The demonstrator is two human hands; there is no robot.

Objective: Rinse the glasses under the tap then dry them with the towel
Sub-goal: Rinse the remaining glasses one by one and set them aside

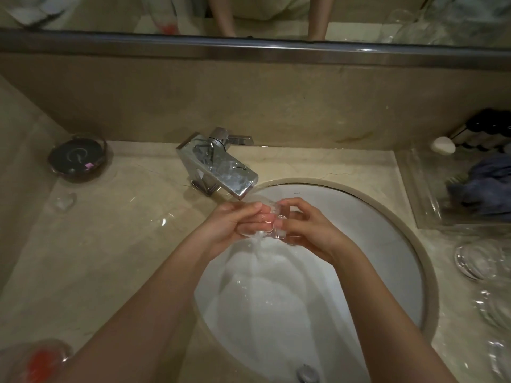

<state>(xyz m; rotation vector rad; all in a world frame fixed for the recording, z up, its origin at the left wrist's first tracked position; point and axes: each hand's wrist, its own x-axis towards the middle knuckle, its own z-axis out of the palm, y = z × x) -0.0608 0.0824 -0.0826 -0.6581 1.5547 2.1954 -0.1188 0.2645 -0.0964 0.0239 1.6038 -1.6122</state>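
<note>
A clear glass [272,217] lies sideways just under the spout of the chrome tap [221,167], over the white sink [387,233]. Both hands hold it. My left hand [235,222] grips it from the left, fingers curled round its side. From the right, my right hand [307,226] wraps round its other end. Water runs off the glass and falls into the basin. A crumpled blue towel [489,186] lies in a clear tray [423,200] at the right. Several more clear glasses [481,261] stand on the counter at the right edge.
A dark round dish [77,158] sits at the back left of the beige counter, a small clear object [65,201] in front of it. A glass with something red [36,360] is at the bottom left. White soap [442,145] and dark bottles [486,128] lie at the back right. A mirror runs along the top.
</note>
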